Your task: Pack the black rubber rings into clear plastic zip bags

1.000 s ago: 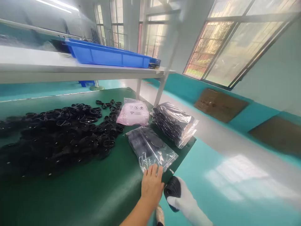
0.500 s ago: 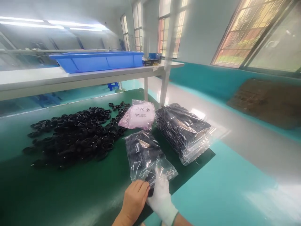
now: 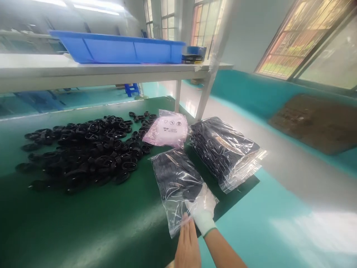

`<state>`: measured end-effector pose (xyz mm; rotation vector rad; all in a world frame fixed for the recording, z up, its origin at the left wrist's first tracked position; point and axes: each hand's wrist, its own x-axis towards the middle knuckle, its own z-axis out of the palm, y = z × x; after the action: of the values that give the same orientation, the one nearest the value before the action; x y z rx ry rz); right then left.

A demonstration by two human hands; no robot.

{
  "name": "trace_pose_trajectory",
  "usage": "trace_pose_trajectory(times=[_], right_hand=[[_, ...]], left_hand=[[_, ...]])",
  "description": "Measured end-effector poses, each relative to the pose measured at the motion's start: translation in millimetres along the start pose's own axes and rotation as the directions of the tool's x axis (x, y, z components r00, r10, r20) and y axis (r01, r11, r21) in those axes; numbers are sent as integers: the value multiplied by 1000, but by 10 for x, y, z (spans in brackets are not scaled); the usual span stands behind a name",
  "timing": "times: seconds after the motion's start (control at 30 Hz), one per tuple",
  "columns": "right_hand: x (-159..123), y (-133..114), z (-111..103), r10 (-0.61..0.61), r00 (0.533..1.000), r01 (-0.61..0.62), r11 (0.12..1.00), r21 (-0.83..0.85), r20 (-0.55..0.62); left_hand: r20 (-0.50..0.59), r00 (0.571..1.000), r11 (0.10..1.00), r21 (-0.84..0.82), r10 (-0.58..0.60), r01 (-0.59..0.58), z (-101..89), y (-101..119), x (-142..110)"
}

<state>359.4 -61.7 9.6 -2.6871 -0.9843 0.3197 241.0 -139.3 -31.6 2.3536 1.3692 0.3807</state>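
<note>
A clear plastic bag (image 3: 178, 178) filled with rows of black coiled cables lies at the front of the green table. My right hand (image 3: 203, 204), in a white glove, reaches inside the bag's mouth and is closed on a dark coiled cable (image 3: 192, 192), partly hidden by the glove and glare. My bare left hand (image 3: 188, 242) is at the bag's near edge, its fingers held together and gripping the lip of the plastic; the thumb is hidden. A wide heap of loose black coiled cables (image 3: 92, 149) spreads to the left.
A pile of filled clear bags (image 3: 223, 149) lies to the right near the table edge. A pink plastic bag (image 3: 170, 128) with printed symbols sits behind. Above the green table (image 3: 83, 230), a white shelf (image 3: 111, 76) holds a blue crate (image 3: 119, 48) and small boxes (image 3: 192, 58).
My right hand has moved from the bag's mouth further into it, with the dark cable. My left hand has shifted right along the bag's edge. The camera view has tilted down slightly.
</note>
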Motion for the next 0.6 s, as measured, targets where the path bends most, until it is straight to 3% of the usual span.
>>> trace_pose_trajectory(times=[0.1, 0.27, 0.47, 0.6], right_hand=[[-9, -9, -7, 14, 999, -14, 1000, -22, -29], [-35, 26, 27, -60, 994, 57, 998, -27, -91], [-10, 60, 45, -25, 998, 21, 997, -72, -58], [15, 60, 19, -16, 1000, 15, 999, -45, -15]], left_hand=[[65, 996, 997, 46, -61, 58, 37, 34, 309], [74, 988, 987, 90, -139, 132, -127, -6, 738], [32, 973, 970, 93, -229, 225, -163, 25, 549], [50, 930, 922, -118, -365, 368, -67, 126, 564]])
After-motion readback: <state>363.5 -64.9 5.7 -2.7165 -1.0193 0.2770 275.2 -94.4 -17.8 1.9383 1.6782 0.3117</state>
